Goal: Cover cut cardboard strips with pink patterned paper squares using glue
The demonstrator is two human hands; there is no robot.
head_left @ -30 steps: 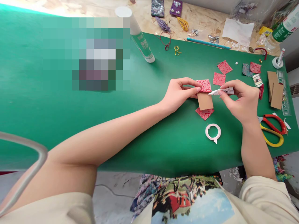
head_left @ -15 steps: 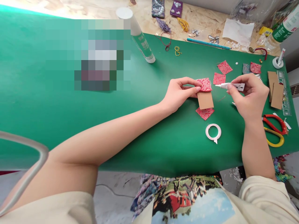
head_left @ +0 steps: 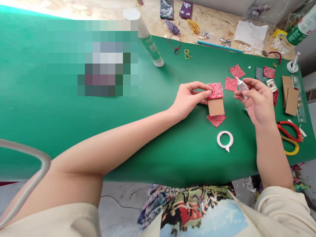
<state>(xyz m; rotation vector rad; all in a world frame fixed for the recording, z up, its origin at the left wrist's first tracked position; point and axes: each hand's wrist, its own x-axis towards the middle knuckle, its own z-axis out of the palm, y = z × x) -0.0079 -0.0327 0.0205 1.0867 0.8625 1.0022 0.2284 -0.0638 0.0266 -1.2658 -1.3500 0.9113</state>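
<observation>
My left hand (head_left: 191, 98) pinches the left edge of a red patterned fabric piece (head_left: 215, 90), which lies over the upper part of a brown cardboard piece (head_left: 216, 107). Another red fabric square (head_left: 215, 120) pokes out beneath the cardboard's lower edge. In my right hand (head_left: 259, 102) is a small white glue tube (head_left: 243, 89), its narrow nozzle tipped up and to the left, apart from the fabric. Two loose red squares (head_left: 231, 84) lie just beyond the tube. Nearer to me sits a roll of white tape (head_left: 224, 140).
At the right lie red-and-yellow-handled scissors (head_left: 290, 131), cardboard strips (head_left: 291, 101) and a clear ruler (head_left: 301, 98). A green-and-white tube-shaped bottle (head_left: 154, 49) stands at the back, near a blue pencil (head_left: 219, 46). Part of the left side is pixelated.
My right hand has turned the glue tube from lying nearly level, nozzle by the fabric, to nozzle up and farther away. My left hand keeps its place on the fabric.
</observation>
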